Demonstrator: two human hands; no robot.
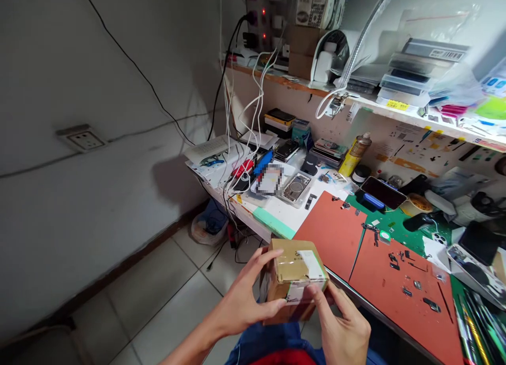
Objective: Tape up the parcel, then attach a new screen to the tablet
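Note:
A small brown cardboard box (pixel 290 265) with clear tape and a white label is held up in front of my lap, just off the table's front edge. My left hand (pixel 247 294) grips its left side, the thumb on the near face and the fingers over the top edge. On the right, my right hand (pixel 342 323) holds the lower corner, its thumb pressed on the white label (pixel 300 291) that folds over the edge. The box's underside and the right fingertips behind it are hidden.
Orange mats (pixel 399 296) on the workbench carry several small phone parts. Behind them stand a smartphone (pixel 383 193), a yellow spray can (pixel 354 154) and an opened phone (pixel 297 187). Tweezers and pens (pixel 480 323) lie at the right. White cables (pixel 259 91) hang from the shelf (pixel 292 82).

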